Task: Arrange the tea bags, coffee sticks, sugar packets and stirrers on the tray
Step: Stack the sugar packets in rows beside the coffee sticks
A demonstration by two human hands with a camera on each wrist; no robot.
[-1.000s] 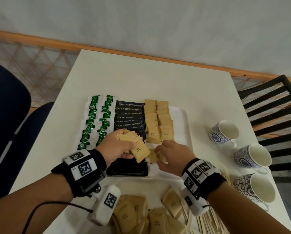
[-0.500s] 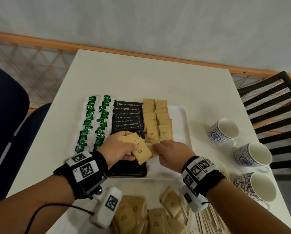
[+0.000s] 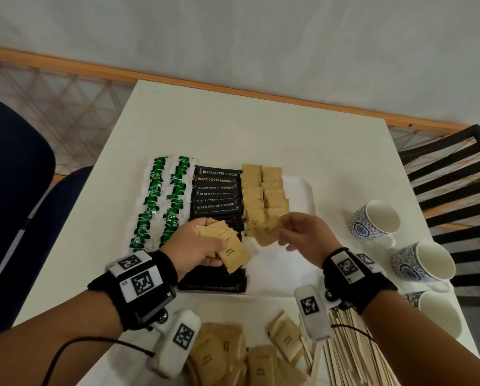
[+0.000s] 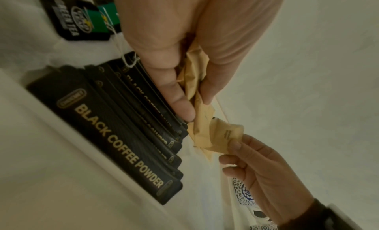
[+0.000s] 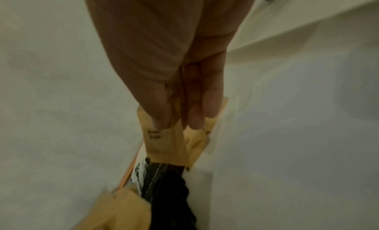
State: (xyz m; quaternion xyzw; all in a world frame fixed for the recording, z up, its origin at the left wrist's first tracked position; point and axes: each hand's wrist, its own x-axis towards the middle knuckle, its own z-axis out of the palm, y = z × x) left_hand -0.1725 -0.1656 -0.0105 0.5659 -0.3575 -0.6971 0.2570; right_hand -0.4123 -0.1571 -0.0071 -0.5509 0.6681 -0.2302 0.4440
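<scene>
A white tray (image 3: 302, 190) holds two columns of green tea bags (image 3: 160, 199), a column of black coffee sticks (image 3: 216, 190) and two columns of brown sugar packets (image 3: 263, 190). My left hand (image 3: 197, 243) grips a fanned bunch of sugar packets (image 3: 230, 252) over the coffee sticks. My right hand (image 3: 297, 232) pinches a single sugar packet (image 3: 266, 231) between thumb and fingers, just above the near end of the sugar columns. That pinch shows in the right wrist view on the packet (image 5: 162, 141). In the left wrist view the bunch (image 4: 197, 94) sits in my fingers.
Loose sugar packets (image 3: 224, 352) and a pile of wooden stirrers (image 3: 353, 352) lie on the table at the near edge. Three blue-patterned cups (image 3: 375, 218) stand to the right of the tray. A black chair (image 3: 456, 174) is at the right, a blue chair (image 3: 16, 190) at the left.
My right hand has risen from the tray's near part and moved right and forward, carrying one sugar packet. My left hand has kept its bunch nearly in place.
</scene>
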